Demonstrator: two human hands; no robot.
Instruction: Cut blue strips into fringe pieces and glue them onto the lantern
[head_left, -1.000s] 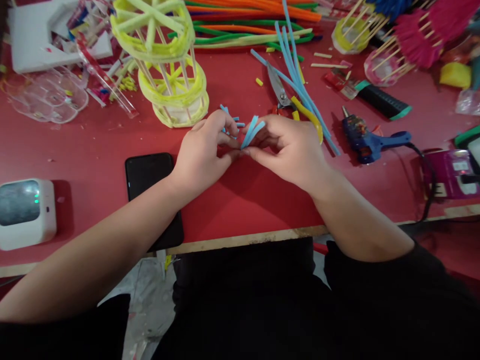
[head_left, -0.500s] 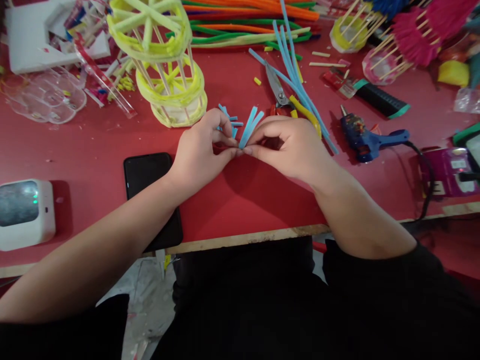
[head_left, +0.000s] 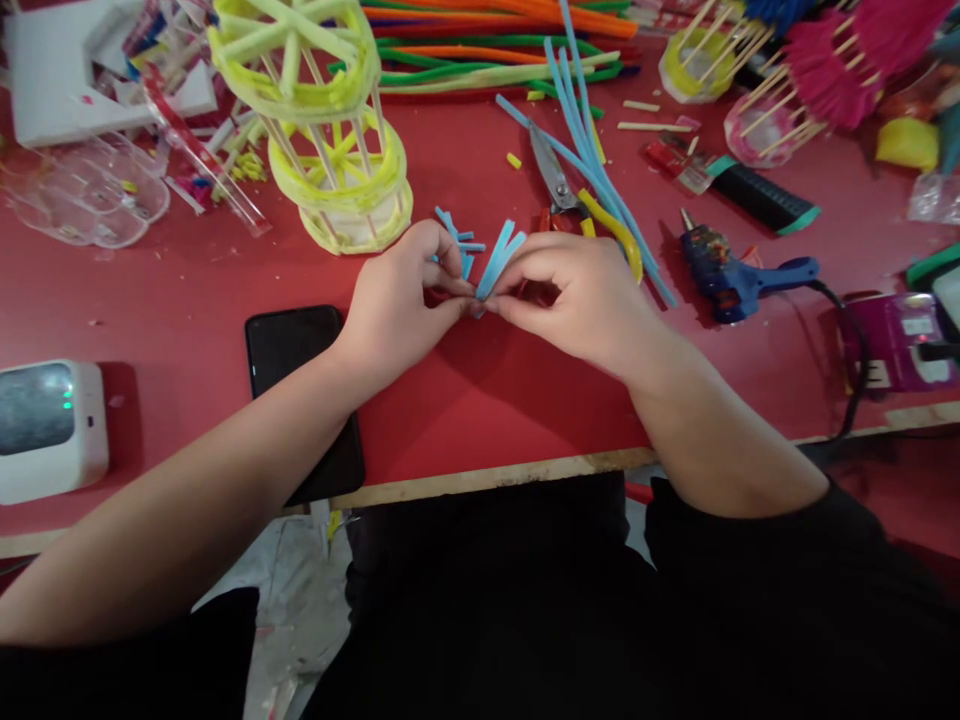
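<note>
My left hand (head_left: pixel 401 305) and my right hand (head_left: pixel 581 295) meet over the red table (head_left: pixel 187 280), fingertips pinched together on a small bundle of short blue pipe-cleaner pieces (head_left: pixel 496 260) that fans up between them. More short blue pieces (head_left: pixel 456 235) lie just behind my left fingers. Long blue pipe cleaners (head_left: pixel 581 120) lie beyond my right hand, across a pair of scissors (head_left: pixel 559 180) with yellow handles.
A yellow pipe-cleaner and stick tower (head_left: pixel 330 130) stands behind my left hand. A black phone (head_left: pixel 296 385) lies at the table's front edge, a white device (head_left: pixel 49 425) at far left. A blue glue gun (head_left: pixel 731 275) and its cable lie right. Coloured pipe cleaners (head_left: pixel 487 45) fill the back.
My hands stay together on the blue pieces; the fingers have shifted slightly and the bundle now fans a little differently. Nothing else has moved.
</note>
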